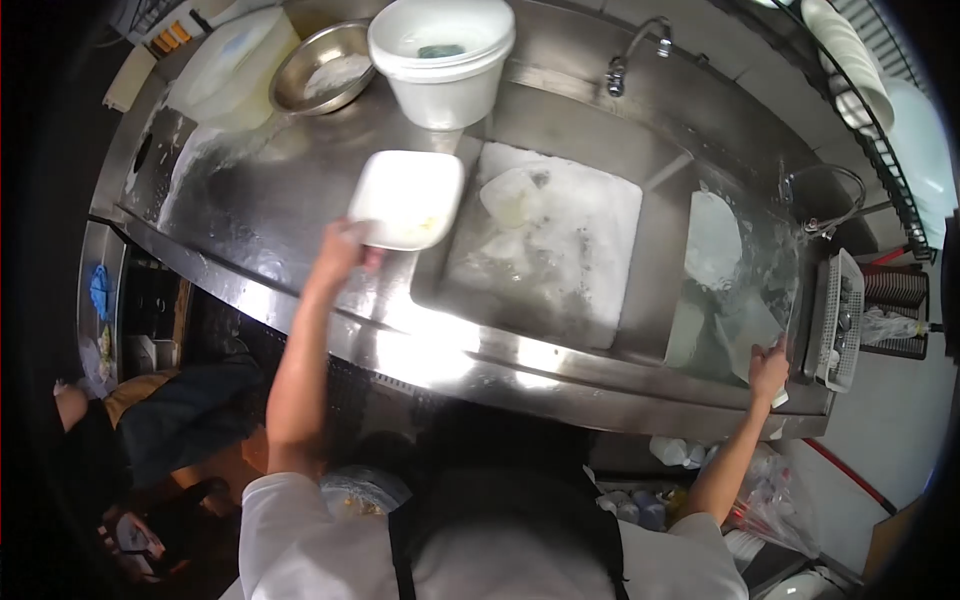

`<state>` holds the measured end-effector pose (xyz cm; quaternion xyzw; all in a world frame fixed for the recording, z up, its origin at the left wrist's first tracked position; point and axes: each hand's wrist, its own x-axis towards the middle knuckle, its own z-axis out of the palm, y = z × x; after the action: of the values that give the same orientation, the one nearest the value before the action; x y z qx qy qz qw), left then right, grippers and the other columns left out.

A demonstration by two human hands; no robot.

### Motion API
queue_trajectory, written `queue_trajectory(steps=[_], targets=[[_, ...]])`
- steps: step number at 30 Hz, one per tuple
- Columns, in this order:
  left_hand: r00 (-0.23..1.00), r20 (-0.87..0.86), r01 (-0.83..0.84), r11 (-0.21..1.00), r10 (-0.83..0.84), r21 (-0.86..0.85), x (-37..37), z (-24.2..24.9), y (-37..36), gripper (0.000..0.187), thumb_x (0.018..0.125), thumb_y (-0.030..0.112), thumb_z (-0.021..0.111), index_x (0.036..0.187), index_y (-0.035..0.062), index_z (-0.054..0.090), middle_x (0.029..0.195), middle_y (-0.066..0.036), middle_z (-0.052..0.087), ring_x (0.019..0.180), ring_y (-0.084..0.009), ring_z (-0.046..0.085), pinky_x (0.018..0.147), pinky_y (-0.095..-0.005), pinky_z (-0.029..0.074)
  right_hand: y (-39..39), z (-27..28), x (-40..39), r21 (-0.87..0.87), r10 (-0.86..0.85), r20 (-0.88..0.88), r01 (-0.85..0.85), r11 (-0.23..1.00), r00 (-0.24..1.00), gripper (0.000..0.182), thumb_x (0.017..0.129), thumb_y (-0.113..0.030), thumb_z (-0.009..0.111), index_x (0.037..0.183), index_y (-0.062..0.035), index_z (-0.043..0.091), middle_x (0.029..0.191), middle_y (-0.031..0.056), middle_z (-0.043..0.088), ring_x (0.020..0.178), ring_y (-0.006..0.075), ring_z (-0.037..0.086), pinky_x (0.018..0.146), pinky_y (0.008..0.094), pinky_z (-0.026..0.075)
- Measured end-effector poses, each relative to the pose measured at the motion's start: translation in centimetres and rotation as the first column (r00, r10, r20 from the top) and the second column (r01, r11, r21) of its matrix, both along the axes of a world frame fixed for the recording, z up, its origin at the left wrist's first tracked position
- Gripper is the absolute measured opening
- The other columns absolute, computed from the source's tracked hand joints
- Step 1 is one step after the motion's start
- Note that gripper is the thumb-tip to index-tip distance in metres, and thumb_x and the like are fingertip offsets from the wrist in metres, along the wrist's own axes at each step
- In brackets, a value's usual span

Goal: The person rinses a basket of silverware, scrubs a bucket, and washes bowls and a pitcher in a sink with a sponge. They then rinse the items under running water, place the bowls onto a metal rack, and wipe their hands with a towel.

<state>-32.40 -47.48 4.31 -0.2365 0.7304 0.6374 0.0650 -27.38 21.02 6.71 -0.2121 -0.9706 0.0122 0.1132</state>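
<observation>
My left hand (347, 248) grips the lower left edge of a white square dish (408, 198), which has yellow bits on it and is above the steel counter left of the sinks. My right hand (768, 372) is closed on a pale, flat item (748, 335) at the front of the right sink, partly in the water. Foamy water fills the middle sink (560, 250), with a pale dish (510, 198) partly under the suds. A round white plate (712, 240) lies in the right sink.
Behind the counter (240, 200) stand a white bucket (440, 80), a steel bowl (322, 70) and a translucent tub (235, 75). Two faucets (617, 75) (822, 228) rise behind the sinks. A white basket (846, 320) sits at the right. Another person (190, 410) is at the lower left.
</observation>
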Motion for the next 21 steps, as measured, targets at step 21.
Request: queue_trajectory(steps=[21], targets=[[0.811, 0.463, -0.299, 0.934, 0.357, -0.196, -16.3, -33.0, 20.2, 0.042, 0.092, 0.032, 0.047, 0.115, -0.0025, 0.051, 0.103, -0.021, 0.061, 0.08, -0.0278, 0.065, 0.065, -0.0374, 0.053, 9.1, -7.6, -2.3, -0.486, 0.21, 0.092, -0.14, 0.863, 0.973, 0.051, 0.078, -0.009, 0.061, 0.125, 0.0043, 0.049, 0.057, 0.0095, 0.043, 0.049, 0.0165, 0.042, 0.05, 0.0288, 0.039]])
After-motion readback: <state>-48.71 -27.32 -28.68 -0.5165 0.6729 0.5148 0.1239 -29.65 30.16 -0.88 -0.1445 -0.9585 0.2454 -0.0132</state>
